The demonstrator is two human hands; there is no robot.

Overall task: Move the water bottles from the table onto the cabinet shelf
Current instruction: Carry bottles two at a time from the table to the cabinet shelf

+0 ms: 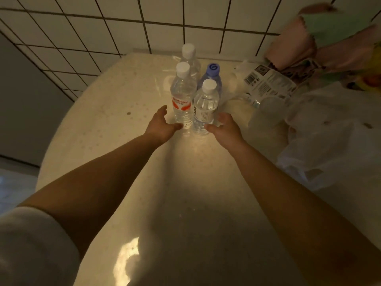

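Several water bottles stand upright in a cluster on the round beige table [107, 112]. The red-labelled bottle [182, 100] is front left, a shorter white-capped bottle [205, 108] front right, a blue-capped bottle [212, 75] behind it, and another clear bottle [190, 58] at the back. My left hand [164, 124] is spread beside the red-labelled bottle's base, thumb near it. My right hand [223, 126] is spread at the shorter bottle's base, thumb close to or touching it. Neither hand grips anything. No cabinet shelf is in view.
A tiled wall [103, 27] runs behind the table. To the right lie a printed clear package [268, 83], white plastic bags [321, 137] and pink and green cloths [321, 38]. A grey floor [18, 182] lies off the table's left edge.
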